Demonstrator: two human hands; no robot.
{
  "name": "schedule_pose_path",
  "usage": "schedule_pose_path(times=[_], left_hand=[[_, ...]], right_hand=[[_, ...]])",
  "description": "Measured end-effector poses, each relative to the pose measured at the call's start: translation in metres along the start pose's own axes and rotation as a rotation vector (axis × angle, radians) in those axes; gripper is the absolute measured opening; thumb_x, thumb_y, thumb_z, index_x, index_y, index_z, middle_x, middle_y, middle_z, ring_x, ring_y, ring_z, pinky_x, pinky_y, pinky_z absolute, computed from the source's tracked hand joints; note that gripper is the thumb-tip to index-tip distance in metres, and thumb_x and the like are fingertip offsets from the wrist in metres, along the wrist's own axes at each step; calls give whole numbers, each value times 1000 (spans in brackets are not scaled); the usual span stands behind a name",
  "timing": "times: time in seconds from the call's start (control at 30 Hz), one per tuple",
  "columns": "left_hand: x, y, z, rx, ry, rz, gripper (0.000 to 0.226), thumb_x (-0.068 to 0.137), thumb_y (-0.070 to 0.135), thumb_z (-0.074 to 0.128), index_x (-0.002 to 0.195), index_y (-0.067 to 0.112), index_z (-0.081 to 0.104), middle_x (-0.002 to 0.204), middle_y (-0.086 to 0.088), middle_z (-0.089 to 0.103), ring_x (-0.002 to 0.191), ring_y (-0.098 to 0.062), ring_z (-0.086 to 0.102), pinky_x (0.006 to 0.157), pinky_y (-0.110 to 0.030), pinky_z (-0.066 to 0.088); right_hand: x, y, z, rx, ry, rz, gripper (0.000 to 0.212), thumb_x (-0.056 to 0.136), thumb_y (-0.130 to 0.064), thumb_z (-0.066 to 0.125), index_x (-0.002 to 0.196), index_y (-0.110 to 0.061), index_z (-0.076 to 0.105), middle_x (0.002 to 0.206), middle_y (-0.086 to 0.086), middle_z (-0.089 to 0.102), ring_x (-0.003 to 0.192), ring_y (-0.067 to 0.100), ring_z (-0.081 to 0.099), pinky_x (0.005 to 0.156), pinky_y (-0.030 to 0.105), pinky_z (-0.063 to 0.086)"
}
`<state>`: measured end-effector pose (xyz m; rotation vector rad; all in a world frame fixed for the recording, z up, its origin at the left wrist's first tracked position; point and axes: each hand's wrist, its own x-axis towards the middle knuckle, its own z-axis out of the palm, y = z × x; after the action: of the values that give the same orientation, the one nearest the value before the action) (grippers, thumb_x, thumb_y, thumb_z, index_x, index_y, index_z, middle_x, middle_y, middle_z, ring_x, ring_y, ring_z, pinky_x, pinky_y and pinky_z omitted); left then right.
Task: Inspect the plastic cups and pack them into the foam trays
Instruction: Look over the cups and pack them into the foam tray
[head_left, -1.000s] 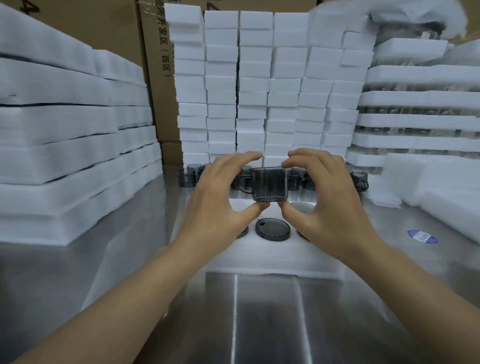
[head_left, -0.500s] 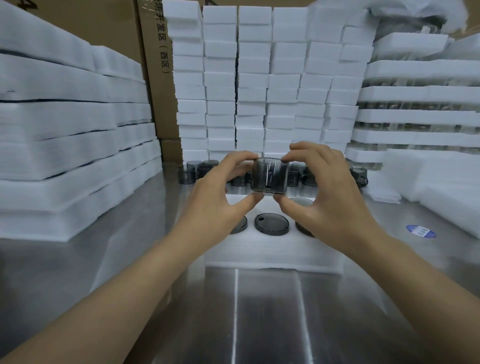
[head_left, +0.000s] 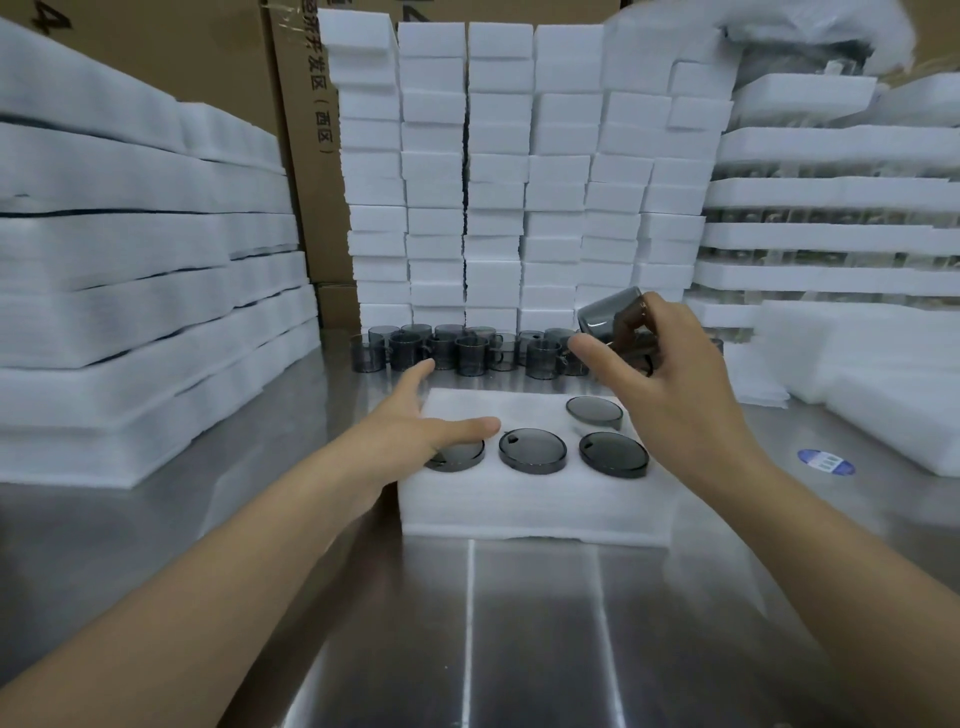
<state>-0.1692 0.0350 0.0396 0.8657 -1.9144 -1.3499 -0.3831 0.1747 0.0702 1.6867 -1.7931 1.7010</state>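
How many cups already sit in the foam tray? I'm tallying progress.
4: three in the foam tray's front row, left under the left hand, middle, right, and one behind the right one.

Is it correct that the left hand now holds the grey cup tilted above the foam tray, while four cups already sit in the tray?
Not quite. In the head view the right hand holds the tilted grey cup above the foam tray; the left hand is open and empty. Four cups do sit in the tray.

A factory packing station: stacked foam trays, cardboard cartons, steel bench; rows of smoky cups.
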Motion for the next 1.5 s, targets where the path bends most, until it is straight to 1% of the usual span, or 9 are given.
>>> schedule_pose_path(times=[0.1, 0.17, 0.37, 0.53, 0.67, 0.8, 0.97, 1.17, 1.5], left_hand=[[-2, 4, -2, -58, 11, 23, 136, 53, 54, 101, 164, 55, 22, 170, -2, 34, 153, -24, 39, 113, -37, 38], [-4, 6, -2, -88, 27, 53, 136, 47, 55, 106, 158, 61, 29, 160, 1, 44, 144, -23, 49, 117, -41, 41], [-1, 8, 2, -237, 229, 146, 82, 52, 60, 93, 127, 63, 60, 134, 1, 67, 117, -25, 73, 104, -53, 58], [-1, 5, 7, -172, 299, 256, 48, 79, 44, 91, 120, 54, 68, 107, 19, 75, 96, -8, 78, 77, -28, 64], [2, 4, 7, -28, 349, 317, 27, 90, 37, 86, 109, 48, 70, 115, 17, 70, 103, -6, 71, 86, -31, 60], [-1, 8, 9, 96, 378, 349, 28, 78, 49, 77, 104, 47, 67, 116, 17, 59, 97, 5, 61, 92, -34, 54], [-4, 12, 10, 170, 391, 390, 28, 77, 52, 71, 104, 46, 64, 112, 22, 56, 97, 4, 61, 88, -33, 53], [-1, 11, 9, 225, 417, 372, 25, 76, 54, 69, 100, 49, 62, 110, 23, 55, 98, 7, 59, 84, -26, 47], [-2, 9, 9, 224, 394, 395, 20, 87, 40, 75, 103, 44, 63, 113, 18, 55, 100, 12, 56, 81, -19, 42]], right_hand=[[-2, -3, 1, 38, -55, 5, 16, 101, -52, 62, 90, -43, 56, 105, -8, 52, 90, 1, 56, 80, 13, 43], [-3, -3, 2, 64, -121, 33, 14, 106, -48, 55, 97, -37, 56, 110, -9, 50, 96, 2, 56, 90, 29, 50], [-5, -13, -1, 172, -163, 41, 11, 94, -41, 58, 98, -33, 52, 113, -2, 61, 98, 28, 66, 90, 54, 57], [-4, -17, 1, 122, -70, -44, 58, 81, -50, 85, 124, -50, 46, 105, -12, 59, 72, 17, 67, 69, 25, 55], [-6, -17, 6, -142, -35, -157, 57, 78, -66, 79, 128, -54, 53, 106, -19, 53, 96, 1, 60, 79, 24, 49], [-8, -23, 10, -199, -21, -180, 55, 75, -68, 79, 122, -48, 56, 104, -23, 50, 97, -4, 56, 75, 19, 45], [-16, -32, 17, -277, -10, -191, 58, 74, -73, 77, 121, -48, 53, 104, -19, 52, 80, 0, 58, 72, 37, 55], [-16, -36, 16, -419, -59, -136, 55, 76, -72, 72, 122, -51, 49, 105, -15, 50, 93, 21, 64, 75, 44, 58], [-14, -34, 14, -520, -154, -118, 68, 77, -89, 52, 136, -55, 51, 107, -17, 46, 98, 13, 61, 84, 41, 55]])
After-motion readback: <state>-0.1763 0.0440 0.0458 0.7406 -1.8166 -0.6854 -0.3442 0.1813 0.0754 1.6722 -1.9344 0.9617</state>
